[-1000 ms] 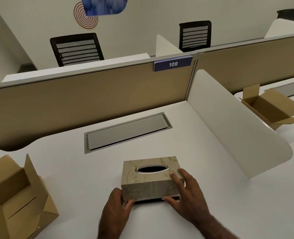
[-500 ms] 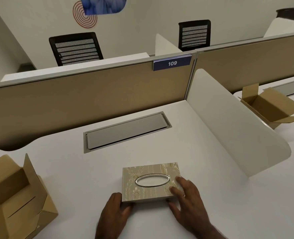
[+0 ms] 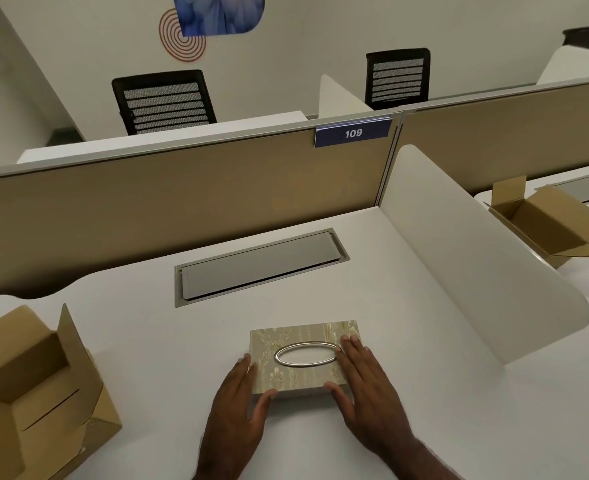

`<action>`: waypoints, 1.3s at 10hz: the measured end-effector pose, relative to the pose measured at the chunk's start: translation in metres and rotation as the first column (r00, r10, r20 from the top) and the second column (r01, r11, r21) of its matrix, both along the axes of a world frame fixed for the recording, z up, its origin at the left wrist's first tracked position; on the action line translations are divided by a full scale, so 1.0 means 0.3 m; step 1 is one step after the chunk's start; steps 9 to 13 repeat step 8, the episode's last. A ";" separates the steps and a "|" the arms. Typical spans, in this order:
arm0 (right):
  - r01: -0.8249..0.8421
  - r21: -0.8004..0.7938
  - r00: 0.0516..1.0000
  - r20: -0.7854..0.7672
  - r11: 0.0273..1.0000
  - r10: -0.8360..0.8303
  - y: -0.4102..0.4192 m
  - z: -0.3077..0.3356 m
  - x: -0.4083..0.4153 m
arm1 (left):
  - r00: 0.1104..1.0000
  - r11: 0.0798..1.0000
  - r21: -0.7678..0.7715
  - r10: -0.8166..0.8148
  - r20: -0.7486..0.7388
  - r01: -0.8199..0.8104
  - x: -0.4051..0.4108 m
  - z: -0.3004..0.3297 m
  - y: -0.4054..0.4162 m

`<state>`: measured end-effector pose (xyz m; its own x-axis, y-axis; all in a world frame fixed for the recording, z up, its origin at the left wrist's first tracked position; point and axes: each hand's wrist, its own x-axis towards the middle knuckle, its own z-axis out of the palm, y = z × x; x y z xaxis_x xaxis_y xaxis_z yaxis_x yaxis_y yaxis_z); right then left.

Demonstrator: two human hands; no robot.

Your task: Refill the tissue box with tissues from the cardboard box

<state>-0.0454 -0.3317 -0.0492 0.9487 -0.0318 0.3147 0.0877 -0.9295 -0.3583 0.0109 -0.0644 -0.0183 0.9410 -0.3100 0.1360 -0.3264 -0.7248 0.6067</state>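
Gold-patterned tissue box (image 3: 286, 375) lies on the white desk (image 3: 459, 410) right before us, oval opening up. Our left hand (image 3: 237, 407) touches its left side, fingers straight; our right hand (image 3: 369, 386) rests flat on top. We count two open cartons: left cardboard box (image 3: 26, 393) nearby, right cardboard box (image 3: 545, 226) behind the white divider (image 3: 459, 258). Two black chairs: left chair (image 3: 163, 102), right chair (image 3: 398, 77).

We see the tissue box (image 3: 296, 377) wrapped in a woven-looking beige floral covering with a faint sheen. Its oval ring (image 3: 279, 355) looks like polished metal. The desk (image 3: 140, 341) is smooth, matt white. At eight o'clock the cardboard box (image 3: 16, 372) is plain matt brown paperboard. At twelve o'clock the cable hatch (image 3: 262, 268) looks like brushed grey metal, and the partition (image 3: 182, 202) like matt beige cloth.
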 end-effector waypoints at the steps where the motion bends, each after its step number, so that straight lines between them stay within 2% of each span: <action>1: -0.006 0.016 1.000 0.004 1.000 0.006 -0.005 0.017 0.054 | 0.999 0.999 0.044 0.029 0.018 -0.030 0.041 0.013 -0.015; 4: 0.008 0.030 0.998 -0.055 1.000 -0.007 -0.021 0.031 0.183 | 0.998 0.986 0.156 0.056 0.036 -0.061 0.159 0.020 -0.052; 6: 0.019 -0.014 0.995 -0.094 1.000 -0.021 -0.017 0.053 0.212 | 0.996 0.971 0.226 0.068 0.054 -0.078 0.177 0.034 -0.060; 7: -0.018 -0.078 0.985 -0.172 0.997 0.004 -0.023 0.114 0.223 | 0.995 0.972 0.222 0.066 0.075 -0.081 0.166 0.069 -0.054; 8: -0.058 -0.105 0.989 -0.143 0.993 0.043 -0.016 0.213 0.278 | 0.984 0.979 0.181 0.061 0.168 -0.092 0.189 0.128 -0.057; 13: -0.058 -0.105 0.989 -0.143 0.993 0.043 -0.016 0.213 0.278 | 0.984 0.979 0.181 0.061 0.168 -0.092 0.189 0.128 -0.057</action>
